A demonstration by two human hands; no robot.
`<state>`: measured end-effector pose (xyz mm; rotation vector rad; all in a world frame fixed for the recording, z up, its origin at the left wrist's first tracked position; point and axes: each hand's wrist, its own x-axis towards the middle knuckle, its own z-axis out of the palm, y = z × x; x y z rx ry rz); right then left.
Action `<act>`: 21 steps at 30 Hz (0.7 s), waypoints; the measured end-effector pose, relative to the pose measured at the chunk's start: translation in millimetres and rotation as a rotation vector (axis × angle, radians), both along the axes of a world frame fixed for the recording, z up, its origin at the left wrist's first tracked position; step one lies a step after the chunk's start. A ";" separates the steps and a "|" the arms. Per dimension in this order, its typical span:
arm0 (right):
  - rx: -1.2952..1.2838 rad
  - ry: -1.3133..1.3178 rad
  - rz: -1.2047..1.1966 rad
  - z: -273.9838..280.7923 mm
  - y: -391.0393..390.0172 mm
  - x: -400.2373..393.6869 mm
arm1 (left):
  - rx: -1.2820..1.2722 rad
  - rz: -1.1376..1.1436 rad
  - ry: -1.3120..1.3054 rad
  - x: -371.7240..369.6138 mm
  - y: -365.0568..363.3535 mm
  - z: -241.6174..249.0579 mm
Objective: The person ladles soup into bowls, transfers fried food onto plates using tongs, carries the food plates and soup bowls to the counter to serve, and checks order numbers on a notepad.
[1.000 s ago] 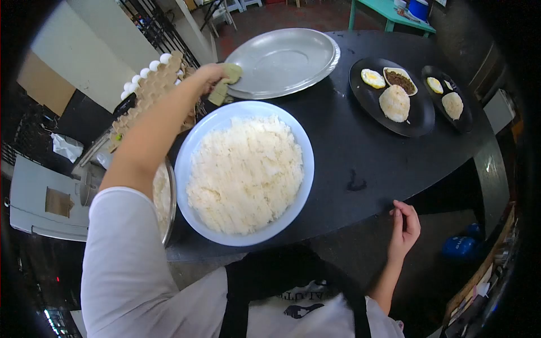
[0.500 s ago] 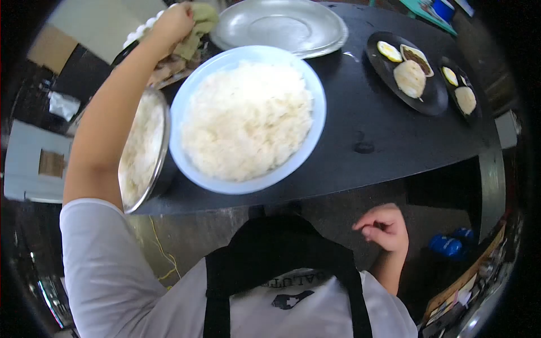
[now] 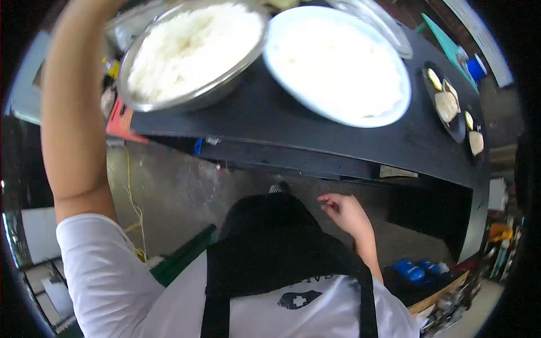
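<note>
My left forearm (image 3: 76, 118) reaches up past the top left edge, smeared by motion. The left hand itself is out of view. Beside that arm stands a steel bowl (image 3: 225, 84) heaped with white rice (image 3: 194, 50). To its right is a pale blue oval tub (image 3: 407, 93), also full of rice (image 3: 338, 62). My right hand (image 3: 342, 213) hangs in front of the black table (image 3: 315, 132), near my apron (image 3: 276, 236). Its fingers curl loosely inward, and nothing shows in them. It touches neither container.
A metal tray (image 3: 389, 28) lies behind the tub. At the right end, two dark plates (image 3: 456, 127) hold food, including pale mounds and lemon-like pieces. Yellow cord (image 3: 131, 186) runs along the floor at left. Blue items (image 3: 411, 271) lie low on the right.
My view has swung left, so the tub and plates sit further right and the steel bowl shows more fully. The left hand, which gripped a greenish cloth, has left the frame. The right hand stays curled.
</note>
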<state>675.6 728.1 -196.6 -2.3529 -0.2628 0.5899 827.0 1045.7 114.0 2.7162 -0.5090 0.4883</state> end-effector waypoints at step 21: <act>-0.890 -1.235 0.312 -211.9 -40.1 357.0 | -0.946 0.936 0.625 -380.4 12.9 -686.7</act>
